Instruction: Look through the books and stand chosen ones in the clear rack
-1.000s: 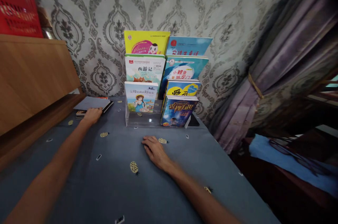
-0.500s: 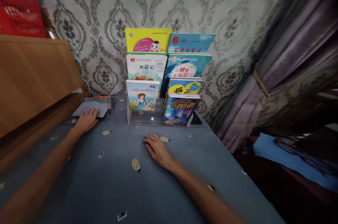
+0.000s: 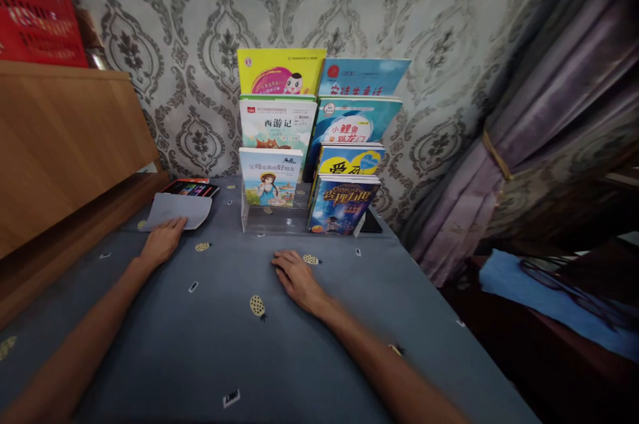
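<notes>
My left hand (image 3: 164, 239) is at the near edge of a thin, pale grey booklet (image 3: 182, 206), its fingers closed over that edge. The booklet curves up slightly at its right side. Behind it, partly covered, are a dark book with a colourful cover (image 3: 197, 189) and an orange edge. My right hand (image 3: 297, 277) rests palm down on the tablecloth, fingers stretched out and holding nothing. Beyond it stands a clear acrylic book rack (image 3: 269, 221) with books in two columns, among them a blue girl-cover book (image 3: 272, 178) and a dark blue book (image 3: 342, 208).
A wooden cabinet (image 3: 74, 151) borders the table's left side, with a red basket (image 3: 40, 18) on top. Patterned wallpaper (image 3: 200, 31) rises behind the rack. A tied purple curtain (image 3: 464, 211) hangs to the right, near a blue cloth (image 3: 529, 291) bearing eyeglasses.
My left hand has drawn the grey booklet a little toward me, uncovering more of the dark book behind it. The booklet now bends. My right hand has stayed in place.
</notes>
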The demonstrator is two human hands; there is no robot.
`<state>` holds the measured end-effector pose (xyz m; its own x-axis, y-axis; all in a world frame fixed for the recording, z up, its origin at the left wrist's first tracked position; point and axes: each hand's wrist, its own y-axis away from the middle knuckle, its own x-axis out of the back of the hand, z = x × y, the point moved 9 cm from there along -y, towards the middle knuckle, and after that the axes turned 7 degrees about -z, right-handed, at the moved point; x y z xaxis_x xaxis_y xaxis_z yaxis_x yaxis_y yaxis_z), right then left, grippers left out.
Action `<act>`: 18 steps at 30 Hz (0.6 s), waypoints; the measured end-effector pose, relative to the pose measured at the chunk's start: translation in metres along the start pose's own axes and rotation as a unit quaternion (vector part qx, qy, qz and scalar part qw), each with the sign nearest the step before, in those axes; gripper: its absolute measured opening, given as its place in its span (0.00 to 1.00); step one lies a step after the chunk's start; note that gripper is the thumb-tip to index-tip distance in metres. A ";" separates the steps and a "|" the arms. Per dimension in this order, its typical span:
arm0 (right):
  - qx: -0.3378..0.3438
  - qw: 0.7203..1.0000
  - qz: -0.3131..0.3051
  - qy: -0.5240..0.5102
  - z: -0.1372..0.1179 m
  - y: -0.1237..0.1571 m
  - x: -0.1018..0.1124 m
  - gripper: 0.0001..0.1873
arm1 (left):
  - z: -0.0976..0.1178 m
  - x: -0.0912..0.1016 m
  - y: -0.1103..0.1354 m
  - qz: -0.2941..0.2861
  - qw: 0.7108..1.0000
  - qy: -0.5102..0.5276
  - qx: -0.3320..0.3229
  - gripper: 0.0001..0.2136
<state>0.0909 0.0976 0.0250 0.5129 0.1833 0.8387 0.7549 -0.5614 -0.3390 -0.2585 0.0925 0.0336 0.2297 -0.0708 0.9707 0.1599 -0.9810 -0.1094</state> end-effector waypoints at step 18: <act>0.000 1.000 -0.010 0.003 0.000 -0.002 -0.002 0.14 | 0.074 0.028 0.082 -0.106 0.975 0.121 -0.155 0.23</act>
<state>0.0886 0.0983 0.0241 0.4950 0.1896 0.8480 0.7653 -0.5573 -0.3221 -0.1678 0.0236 0.0365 -0.0156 0.1361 0.9906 -0.1276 -0.9829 0.1330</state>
